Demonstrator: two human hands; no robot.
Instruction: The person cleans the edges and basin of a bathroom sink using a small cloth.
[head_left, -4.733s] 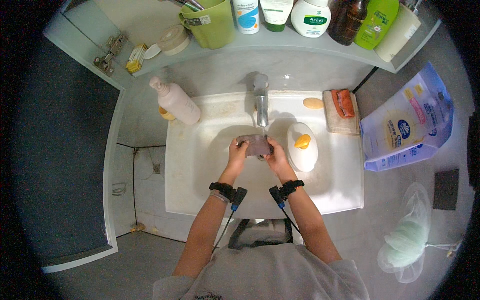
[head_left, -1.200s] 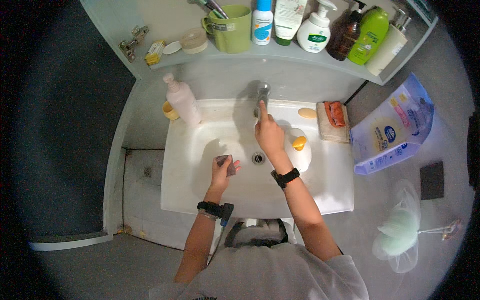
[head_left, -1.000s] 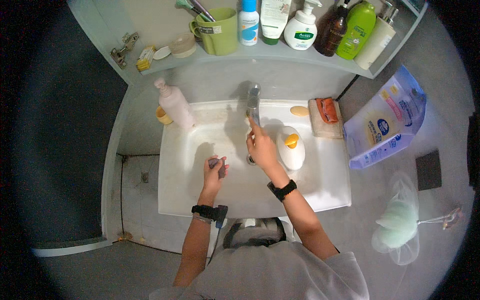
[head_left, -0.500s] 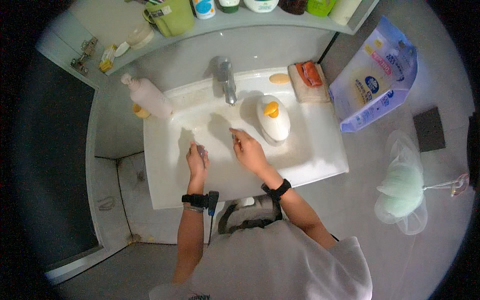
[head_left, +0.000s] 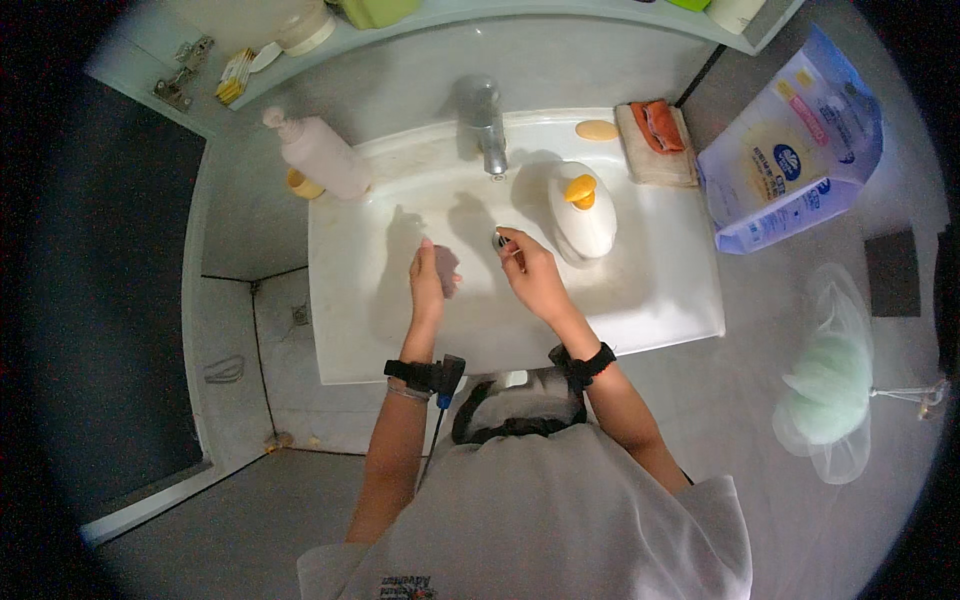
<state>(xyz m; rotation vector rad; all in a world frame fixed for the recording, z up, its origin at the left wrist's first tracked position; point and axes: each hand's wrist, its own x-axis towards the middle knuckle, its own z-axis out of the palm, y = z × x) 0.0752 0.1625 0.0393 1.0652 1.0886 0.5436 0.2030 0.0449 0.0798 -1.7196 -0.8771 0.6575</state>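
Both my hands are over the white sink [head_left: 345, 345]. My left hand [head_left: 428, 290] is partly curled, thumb up, around a dull mauve patch [head_left: 447, 268]; its kind cannot be made out. My right hand [head_left: 532, 275] is closed in a pinch, fingertips at a small dark and silver thing [head_left: 502, 240] below the tap [head_left: 490, 130]. Whether the fingers hold it or it is part of the sink, I cannot tell. Just right of that hand stands a white pump bottle [head_left: 588, 225] with a yellow top. Dark straps with devices circle both wrists.
A pale pink pump bottle [head_left: 325, 155] stands at the sink's back left corner. At the back right lie an orange soap bar [head_left: 597, 130] and an orange cloth [head_left: 657, 127] on a beige folded cloth [head_left: 635, 170]. A purple pouch [head_left: 790, 150] and green bath puff [head_left: 828, 395] are further right.
My view has shifted, so the sink sits higher and further right. My left hand has turned, and more of the mauve patch shows. The right fingers are closer together.
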